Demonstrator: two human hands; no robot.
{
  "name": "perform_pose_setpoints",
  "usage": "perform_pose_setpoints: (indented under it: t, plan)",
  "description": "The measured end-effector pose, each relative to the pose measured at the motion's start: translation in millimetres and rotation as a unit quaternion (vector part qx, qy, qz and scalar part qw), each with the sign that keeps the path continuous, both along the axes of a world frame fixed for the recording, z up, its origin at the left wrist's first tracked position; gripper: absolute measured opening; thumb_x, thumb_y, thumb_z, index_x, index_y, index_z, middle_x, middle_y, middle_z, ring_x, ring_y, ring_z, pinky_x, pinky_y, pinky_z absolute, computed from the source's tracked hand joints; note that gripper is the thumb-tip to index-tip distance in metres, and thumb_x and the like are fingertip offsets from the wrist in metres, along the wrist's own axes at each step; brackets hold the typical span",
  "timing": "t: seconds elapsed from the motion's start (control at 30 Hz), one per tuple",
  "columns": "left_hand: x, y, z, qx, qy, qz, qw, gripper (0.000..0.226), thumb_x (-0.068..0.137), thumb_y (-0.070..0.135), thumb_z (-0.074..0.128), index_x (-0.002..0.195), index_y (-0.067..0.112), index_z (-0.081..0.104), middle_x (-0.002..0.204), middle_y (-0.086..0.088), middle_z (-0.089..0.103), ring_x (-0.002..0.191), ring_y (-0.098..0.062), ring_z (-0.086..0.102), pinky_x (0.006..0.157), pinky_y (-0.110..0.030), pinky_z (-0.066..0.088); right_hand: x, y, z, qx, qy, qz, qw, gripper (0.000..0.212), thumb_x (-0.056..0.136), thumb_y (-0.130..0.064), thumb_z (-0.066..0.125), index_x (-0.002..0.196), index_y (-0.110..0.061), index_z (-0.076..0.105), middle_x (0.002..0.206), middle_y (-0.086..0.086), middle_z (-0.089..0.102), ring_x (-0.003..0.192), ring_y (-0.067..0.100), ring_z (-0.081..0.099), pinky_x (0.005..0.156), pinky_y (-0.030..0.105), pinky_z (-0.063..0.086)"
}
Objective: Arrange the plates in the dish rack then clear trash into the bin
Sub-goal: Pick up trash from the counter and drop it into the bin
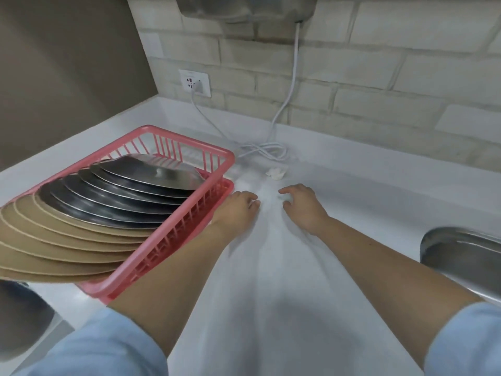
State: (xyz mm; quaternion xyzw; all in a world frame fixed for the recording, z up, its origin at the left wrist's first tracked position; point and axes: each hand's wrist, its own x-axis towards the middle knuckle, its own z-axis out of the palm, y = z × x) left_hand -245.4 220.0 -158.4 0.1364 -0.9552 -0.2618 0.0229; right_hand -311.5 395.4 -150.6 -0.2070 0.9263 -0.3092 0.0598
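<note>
No readable text, labels, brands or nos. anywhere in view. Wall socket [194, 83] has a faint mark at its top edge, too blurred to read.
</note>
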Motion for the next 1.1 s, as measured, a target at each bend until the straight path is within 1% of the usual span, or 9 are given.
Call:
perform_pose_setpoints:
  t: [0.1, 0.2, 0.4, 0.5, 0.67, 0.77, 0.93, 1.0, 1.1]
  plan:
    - [-9, 0, -11, -0.019, 0.039, 0.001, 0.999, 0.033, 0.099, 0.030, 0.045, 0.128, 0.024, 0.059, 0.126, 0.001, 0.058, 0.120, -0.018, 0.052, 0.100, -0.034, 0.043, -21, -3, -10, 0.010, 0.022, -0.001, 1.000, 0.037, 0.096, -0.011, 0.043, 0.129, -0.021, 0.057, 0.133, 0.002, 0.049, 0.128, 0.020, 0.036, 0.099, 0.034, 0.041]
    - [-9, 0, -24, -0.065, 0.076, -0.002, 0.995, 0.031, 0.098, 0.026, 0.046, 0.127, 0.024, 0.058, 0.127, 0.004, 0.054, 0.126, -0.019, 0.043, 0.105, -0.037, 0.037, -37, -5, -17, 0.012, 0.044, -0.013, 0.999, 0.036, 0.094, -0.011, 0.047, 0.127, -0.020, 0.057, 0.129, 0.004, 0.050, 0.124, 0.022, 0.038, 0.098, 0.035, 0.042]
    - [-9, 4, -42, -0.118, 0.131, -0.001, 0.984, 0.034, 0.099, 0.030, 0.039, 0.123, 0.023, 0.061, 0.124, 0.007, 0.056, 0.116, -0.020, 0.043, 0.100, -0.038, 0.038, -67, -21, -12, 0.031, 0.129, 0.018, 0.991, 0.043, 0.088, -0.008, 0.054, 0.130, -0.017, 0.052, 0.133, 0.002, 0.045, 0.116, 0.027, 0.041, 0.092, 0.033, 0.042]
    - [-8, 4, -45, -0.114, 0.152, 0.009, 0.982, 0.032, 0.099, 0.028, 0.039, 0.118, 0.024, 0.064, 0.120, 0.007, 0.058, 0.111, -0.019, 0.046, 0.096, -0.036, 0.040, -79, -33, -10, 0.059, 0.148, 0.064, 0.985, 0.048, 0.089, -0.011, 0.053, 0.135, -0.026, 0.047, 0.140, -0.008, 0.042, 0.120, 0.025, 0.040, 0.091, 0.033, 0.042]
    - [-8, 4, -44, -0.113, 0.154, 0.014, 0.982, 0.028, 0.098, 0.026, 0.042, 0.116, 0.024, 0.064, 0.116, 0.009, 0.059, 0.109, -0.019, 0.048, 0.094, -0.034, 0.040, -87, -46, -12, 0.132, 0.113, 0.132, 0.976, 0.049, 0.093, -0.016, 0.048, 0.139, -0.031, 0.042, 0.155, -0.014, 0.027, 0.135, 0.017, 0.029, 0.102, 0.031, 0.034]
    - [-8, 4, -43, -0.111, 0.156, 0.013, 0.982, 0.026, 0.099, 0.025, 0.044, 0.116, 0.024, 0.064, 0.117, 0.008, 0.058, 0.110, -0.019, 0.047, 0.095, -0.033, 0.039, -91, -51, -12, 0.127, 0.068, 0.123, 0.982, 0.043, 0.096, -0.015, 0.047, 0.137, -0.024, 0.045, 0.143, -0.005, 0.041, 0.130, 0.020, 0.035, 0.100, 0.033, 0.039]
    - [-8, 3, -45, -0.107, 0.156, 0.012, 0.982, 0.025, 0.099, 0.021, 0.047, 0.116, 0.023, 0.065, 0.115, 0.006, 0.058, 0.109, -0.020, 0.048, 0.092, -0.035, 0.040, -83, -50, -6, 0.118, 0.084, 0.073, 0.987, 0.031, 0.094, -0.018, 0.053, 0.125, -0.020, 0.053, 0.113, 0.003, 0.057, 0.122, 0.025, 0.037, 0.095, 0.033, 0.041]
    - [-7, 2, -45, -0.102, 0.153, 0.006, 0.983, 0.026, 0.099, 0.021, 0.047, 0.117, 0.022, 0.065, 0.114, 0.005, 0.058, 0.110, -0.021, 0.048, 0.093, -0.035, 0.040, -68, -45, -3, 0.038, 0.019, 0.035, 0.998, 0.031, 0.091, -0.021, 0.056, 0.122, -0.021, 0.051, 0.090, 0.001, 0.055, 0.112, 0.024, 0.043, 0.089, 0.035, 0.045]
    - [-5, -1, -43, -0.074, 0.135, -0.002, 0.988, 0.027, 0.099, 0.020, 0.047, 0.120, 0.023, 0.064, 0.119, 0.005, 0.057, 0.116, -0.020, 0.044, 0.100, -0.034, 0.037, -40, -33, -2, -0.103, -0.056, -0.008, 0.993, 0.028, 0.091, -0.018, 0.054, 0.118, -0.019, 0.045, 0.085, -0.003, 0.048, 0.086, 0.022, 0.054, 0.068, 0.030, 0.043]
